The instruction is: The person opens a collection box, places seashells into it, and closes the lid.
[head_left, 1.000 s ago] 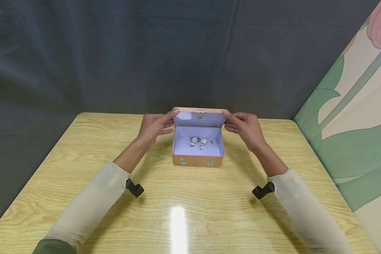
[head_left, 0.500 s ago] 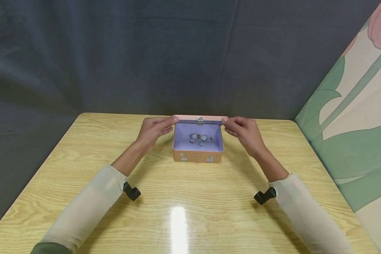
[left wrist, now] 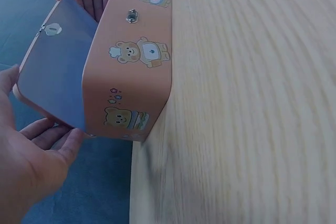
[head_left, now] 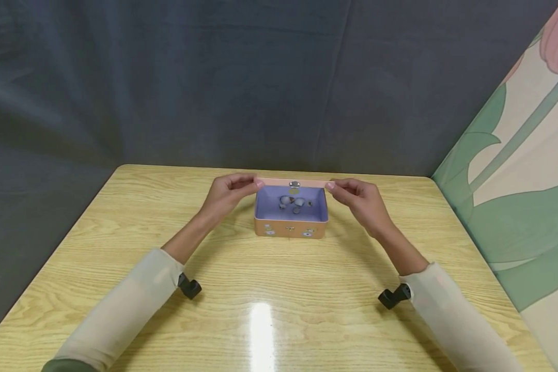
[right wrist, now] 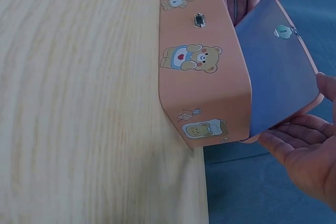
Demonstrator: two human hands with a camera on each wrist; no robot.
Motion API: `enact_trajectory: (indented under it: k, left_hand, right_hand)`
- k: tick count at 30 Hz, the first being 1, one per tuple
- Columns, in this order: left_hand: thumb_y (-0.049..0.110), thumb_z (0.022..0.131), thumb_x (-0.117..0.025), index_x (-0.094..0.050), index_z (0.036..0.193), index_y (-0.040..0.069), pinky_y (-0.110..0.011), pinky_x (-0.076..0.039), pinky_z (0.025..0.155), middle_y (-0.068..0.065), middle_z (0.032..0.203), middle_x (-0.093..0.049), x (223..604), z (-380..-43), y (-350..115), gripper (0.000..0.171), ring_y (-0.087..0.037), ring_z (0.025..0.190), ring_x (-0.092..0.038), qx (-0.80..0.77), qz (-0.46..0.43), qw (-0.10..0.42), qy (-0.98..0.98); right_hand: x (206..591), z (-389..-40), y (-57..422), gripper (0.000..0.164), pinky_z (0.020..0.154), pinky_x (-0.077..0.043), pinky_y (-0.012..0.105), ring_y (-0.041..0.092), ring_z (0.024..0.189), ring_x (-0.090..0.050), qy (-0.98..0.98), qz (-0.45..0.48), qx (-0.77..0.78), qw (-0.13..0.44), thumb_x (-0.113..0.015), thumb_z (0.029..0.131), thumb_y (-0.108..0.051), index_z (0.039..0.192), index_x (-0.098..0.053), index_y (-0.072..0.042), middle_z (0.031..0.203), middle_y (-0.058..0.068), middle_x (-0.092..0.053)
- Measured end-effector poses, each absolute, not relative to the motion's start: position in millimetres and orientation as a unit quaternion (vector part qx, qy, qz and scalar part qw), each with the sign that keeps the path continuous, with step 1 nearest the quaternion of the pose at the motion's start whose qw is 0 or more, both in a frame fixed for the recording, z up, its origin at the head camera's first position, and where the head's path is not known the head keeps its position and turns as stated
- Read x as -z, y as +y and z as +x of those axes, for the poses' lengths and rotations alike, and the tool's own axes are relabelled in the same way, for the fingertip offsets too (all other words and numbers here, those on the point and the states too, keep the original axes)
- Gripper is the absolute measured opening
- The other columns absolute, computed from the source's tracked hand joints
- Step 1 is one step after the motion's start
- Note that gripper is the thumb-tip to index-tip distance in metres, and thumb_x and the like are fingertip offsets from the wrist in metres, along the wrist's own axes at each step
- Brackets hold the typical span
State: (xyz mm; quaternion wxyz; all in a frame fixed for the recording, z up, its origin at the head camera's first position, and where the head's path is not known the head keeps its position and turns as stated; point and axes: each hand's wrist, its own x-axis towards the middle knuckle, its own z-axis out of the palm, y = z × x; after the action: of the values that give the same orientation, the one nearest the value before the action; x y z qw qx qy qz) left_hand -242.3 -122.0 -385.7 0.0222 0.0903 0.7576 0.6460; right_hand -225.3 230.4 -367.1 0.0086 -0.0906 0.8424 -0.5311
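A peach tin box (head_left: 274,230) with bear pictures and a small clasp stands near the far edge of the table. Its hinged lid (head_left: 276,182) is tilted partly down over the lavender inside, where several seashells (head_left: 299,202) lie. My left hand (head_left: 228,195) grips the lid's left corner, thumb at the rim and fingers along the side. At the opposite corner, my right hand (head_left: 362,204) holds the lid the same way. Both wrist views show a wide gap between the lid (left wrist: 58,72) and the box's front wall (right wrist: 202,35).
The wood-grain table (head_left: 214,310) extends in front of the box. A dark cloth (head_left: 260,82) hangs behind the far edge. On the right stands a panel with a tulip pattern (head_left: 525,206). Black wrist-camera mounts (head_left: 189,287) stick out below each sleeve.
Both hands have brought the lid forward and down from nearly upright, so its rim now sits lower and shades the shells. The box has stayed about where it was.
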Motion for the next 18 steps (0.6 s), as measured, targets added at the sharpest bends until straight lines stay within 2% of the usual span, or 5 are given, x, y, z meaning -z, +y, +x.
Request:
enact_trajectory:
  k: [5,9,12,15,18]
  left_hand:
    - [0.027,0.104,-0.085,-0.073,0.149,0.005,-0.038,-0.064,0.115,-0.016,0.150,-0.075,388.0,-240.2,-121.9,0.051,-0.032,0.139,-0.072,-0.622,0.095,0.020,0.777]
    - [0.030,0.103,-0.086,-0.071,0.152,0.008,-0.046,-0.062,0.119,-0.014,0.153,-0.073,389.9,-239.3,-121.8,0.055,-0.031,0.141,-0.072,-0.605,0.101,0.016,0.790]
    - [0.031,0.103,-0.086,-0.071,0.153,0.010,-0.043,-0.064,0.115,-0.013,0.151,-0.075,392.1,-238.9,-123.2,0.056,-0.030,0.139,-0.073,-0.602,0.108,0.018,0.791]
    - [0.030,0.103,-0.086,-0.070,0.154,0.012,-0.039,-0.066,0.112,-0.012,0.150,-0.076,395.1,-238.4,-124.6,0.056,-0.030,0.138,-0.073,-0.602,0.118,0.021,0.790]
    - [0.030,0.104,-0.086,-0.069,0.156,0.013,-0.042,-0.065,0.114,-0.012,0.153,-0.074,397.5,-237.2,-125.9,0.057,-0.032,0.139,-0.073,-0.597,0.126,0.024,0.792]
  right_hand:
    - [372.1,-223.7,232.2,0.052,0.124,-0.057,0.049,0.033,0.148,-0.065,0.842,-0.100,0.530,0.008,-0.070,0.114,-0.041,0.146,-0.072,0.000,0.158,0.016,-0.069]
    - [376.8,-224.1,233.4,0.051,0.125,-0.055,0.052,0.035,0.150,-0.064,0.839,-0.111,0.532,0.013,-0.070,0.114,-0.039,0.146,-0.072,0.000,0.161,0.017,-0.066]
    - [379.2,-223.7,233.7,0.052,0.127,-0.052,0.057,0.036,0.152,-0.062,0.837,-0.116,0.534,0.020,-0.070,0.114,-0.039,0.148,-0.070,0.001,0.165,0.017,-0.063]
    - [381.1,-222.9,233.5,0.055,0.126,-0.054,0.053,0.036,0.150,-0.064,0.839,-0.112,0.532,0.026,-0.070,0.114,-0.039,0.153,-0.067,-0.001,0.164,0.017,-0.063]
    - [382.8,-221.6,233.4,0.058,0.121,-0.059,0.039,0.035,0.147,-0.066,0.841,-0.105,0.530,0.031,-0.071,0.113,-0.041,0.158,-0.064,-0.004,0.161,0.017,-0.066]
